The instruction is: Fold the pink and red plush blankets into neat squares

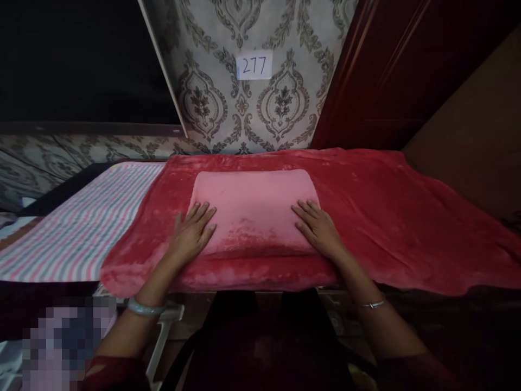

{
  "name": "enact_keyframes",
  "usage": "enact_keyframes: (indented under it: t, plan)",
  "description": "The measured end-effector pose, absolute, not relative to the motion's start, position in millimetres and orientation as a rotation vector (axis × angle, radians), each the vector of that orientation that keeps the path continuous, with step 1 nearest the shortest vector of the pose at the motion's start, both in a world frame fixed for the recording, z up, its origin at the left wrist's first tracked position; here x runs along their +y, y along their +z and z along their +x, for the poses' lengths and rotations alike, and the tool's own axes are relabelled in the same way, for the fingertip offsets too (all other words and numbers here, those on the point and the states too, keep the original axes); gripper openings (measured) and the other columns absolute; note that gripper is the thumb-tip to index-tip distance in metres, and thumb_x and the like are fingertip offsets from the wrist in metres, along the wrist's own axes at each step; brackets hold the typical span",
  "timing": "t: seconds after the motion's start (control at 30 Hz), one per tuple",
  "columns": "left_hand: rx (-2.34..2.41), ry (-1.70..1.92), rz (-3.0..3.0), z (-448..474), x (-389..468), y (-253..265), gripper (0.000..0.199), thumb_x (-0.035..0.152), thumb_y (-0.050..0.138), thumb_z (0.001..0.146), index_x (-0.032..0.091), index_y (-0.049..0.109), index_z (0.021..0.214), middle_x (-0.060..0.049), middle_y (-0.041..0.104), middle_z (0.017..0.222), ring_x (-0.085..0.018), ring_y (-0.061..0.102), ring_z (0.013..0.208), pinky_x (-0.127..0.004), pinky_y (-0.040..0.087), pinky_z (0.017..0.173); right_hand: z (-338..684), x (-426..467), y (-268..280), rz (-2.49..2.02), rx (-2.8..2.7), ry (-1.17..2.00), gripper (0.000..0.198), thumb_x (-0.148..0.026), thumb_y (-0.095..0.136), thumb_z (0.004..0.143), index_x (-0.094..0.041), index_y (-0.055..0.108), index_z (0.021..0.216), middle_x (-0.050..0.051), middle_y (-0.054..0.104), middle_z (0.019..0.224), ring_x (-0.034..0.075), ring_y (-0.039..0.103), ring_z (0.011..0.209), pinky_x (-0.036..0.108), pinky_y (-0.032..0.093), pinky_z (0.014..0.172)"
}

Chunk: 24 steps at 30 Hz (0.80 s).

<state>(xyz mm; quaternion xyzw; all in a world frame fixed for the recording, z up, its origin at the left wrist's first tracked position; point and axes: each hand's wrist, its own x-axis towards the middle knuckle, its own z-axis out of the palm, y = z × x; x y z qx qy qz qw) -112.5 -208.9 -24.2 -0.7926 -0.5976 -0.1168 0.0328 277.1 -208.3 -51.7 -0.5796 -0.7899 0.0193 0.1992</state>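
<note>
As left hand (191, 229) and right hand (319, 229), spread flat, seemingly smooth the pink bundle (255, 203), the next stroke likely needs even pressure.

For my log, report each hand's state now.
Left hand: open, resting on the pink folded cloth, gripping nothing.
Right hand: open, resting on the same cloth, gripping nothing.

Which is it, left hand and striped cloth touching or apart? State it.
Apart: the head view plainly shows red blanket between the left hand and the striped cloth.
</note>
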Motion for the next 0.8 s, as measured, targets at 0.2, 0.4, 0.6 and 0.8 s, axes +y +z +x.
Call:
enact_keyframes:
  t: [0.2, 0.4, 0.6, 0.8]
  plan:
    - [-1.719, -0.416, -2.433, -86.4, -238.0, -19.1, 0.053, 0.042, 0.035, 0.103, 0.02, 0.054, 0.148, -0.013, 0.052, 0.154, -0.031, 0.042, 0.147, -0.062, 0.019, 0.124, 292.3, -234.6, -65.7, -1.599, -2.154, 0.028, 0.054, -0.042, 0.032, 0.105, -0.028, 0.044, 0.156, 0.008, 0.038, 0.164, 0.03, 0.024, 0.155, 0.059, 0.031, 0.118]
    - [-1.408, -0.34, -2.65, -40.3, -259.1, -40.0, 0.063, 0.037, 0.057, 0.096, 0.035, 0.041, 0.156, -0.006, 0.03, 0.167, -0.035, 0.022, 0.156, -0.065, 0.019, 0.123, 299.5, -261.5, -75.4, -1.45, -2.219, -0.028, 0.062, -0.042, 0.049, 0.1, -0.031, 0.036, 0.16, 0.008, 0.03, 0.168, 0.03, 0.019, 0.157, 0.06, 0.029, 0.12]
    - [-1.424, -0.373, -2.605, -52.3, -258.4, -50.2, 0.062, 0.028, 0.057, 0.095, 0.033, 0.044, 0.155, -0.008, 0.036, 0.165, -0.032, 0.029, 0.154, -0.06, 0.021, 0.124, 308.7, -262.9, -88.6, -1.357, -2.139, 0.033, 0.069, -0.03, 0.054, 0.097, -0.031, 0.031, 0.162, 0.009, 0.031, 0.167, 0.027, 0.032, 0.152, 0.053, 0.036, 0.12]
    - [-1.557, -0.383, -2.395, -109.0, -264.7, -46.1, 0.067, 0.012, 0.052, 0.086, 0.025, 0.049, 0.152, -0.013, 0.041, 0.161, -0.034, 0.036, 0.151, -0.066, 0.019, 0.123, 312.1, -261.8, -92.4, -1.351, -2.177, -0.049, 0.09, -0.012, 0.051, 0.087, -0.035, 0.013, 0.165, 0.006, 0.025, 0.17, 0.027, 0.031, 0.153, 0.055, 0.036, 0.121]
